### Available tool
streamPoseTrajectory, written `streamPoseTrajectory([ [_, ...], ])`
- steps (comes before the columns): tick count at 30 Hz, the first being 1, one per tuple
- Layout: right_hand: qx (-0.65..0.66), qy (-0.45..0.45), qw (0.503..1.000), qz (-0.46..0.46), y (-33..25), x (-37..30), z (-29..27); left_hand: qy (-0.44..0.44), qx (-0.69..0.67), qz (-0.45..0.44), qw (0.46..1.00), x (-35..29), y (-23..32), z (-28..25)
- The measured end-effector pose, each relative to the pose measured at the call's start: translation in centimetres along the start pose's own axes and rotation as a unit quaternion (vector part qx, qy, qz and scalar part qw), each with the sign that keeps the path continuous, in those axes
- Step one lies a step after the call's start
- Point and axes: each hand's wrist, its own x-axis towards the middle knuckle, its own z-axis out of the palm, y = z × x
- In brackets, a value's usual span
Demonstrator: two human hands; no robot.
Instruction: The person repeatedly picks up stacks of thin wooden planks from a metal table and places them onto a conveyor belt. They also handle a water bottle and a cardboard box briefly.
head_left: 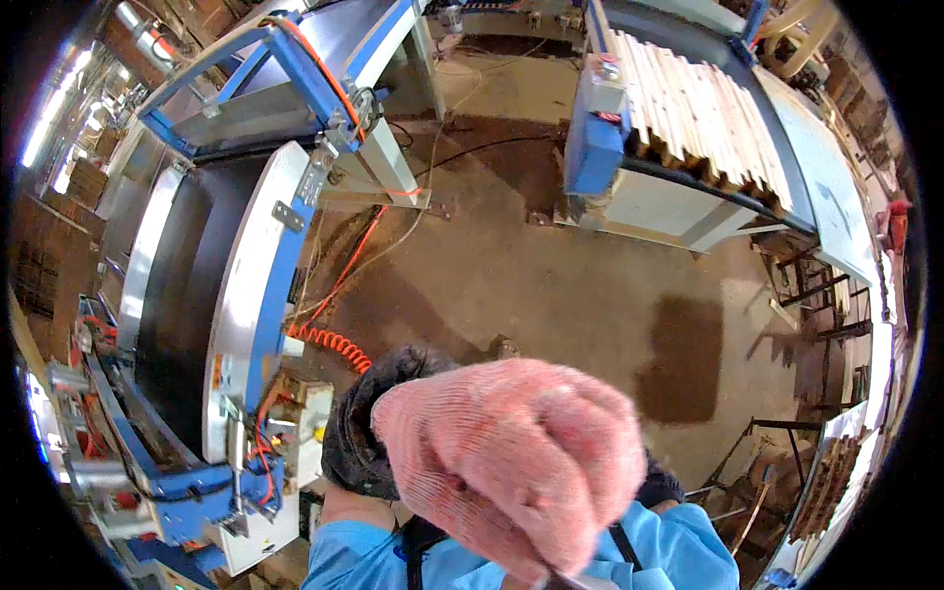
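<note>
A pink knit work glove covers my left hand, which is very close to the view and large in it. Its fingers are curled closed, knuckles toward the camera. By the lower edge, a small grey sliver shows beside the gloved fingers; I cannot make out what it is or whether the hand holds it. A dark sleeve covers my left forearm. Of my right arm only a bit of dark sleeve shows, behind the glove; the right hand itself is hidden. My light blue shirt appears below.
On the left stands a blue and white machine with a black conveyor belt. An orange coiled hose hangs beside it. Wooden strips lie in a row on another machine at the far right. More wood is stacked at the lower right.
</note>
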Motion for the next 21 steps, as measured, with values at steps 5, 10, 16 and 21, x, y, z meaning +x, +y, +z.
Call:
streamPoseTrajectory([
  [5, 0.278, 0.245, 0.927, -0.064, 2.0, 8.2, -25.7, 0.044, 0.006, 0.039, 0.998, 3.5, 0.5, -12.8],
  [10, 0.485, 0.309, 0.785, -0.232, -1.7, 15.7, -52.5, 0.082, -0.067, 0.243, 0.964, 5.4, -3.0, -27.3],
  [16, 0.617, 0.167, 0.768, -0.039, -3.6, 23.0, -73.0, 0.145, -0.079, 0.254, 0.953, 6.8, -3.8, -46.5],
  [21, 0.449, 0.359, 0.817, 0.036, 2.8, 27.4, -81.6, 0.32, 0.016, 0.11, 0.941, 7.7, -0.7, -63.5],
])
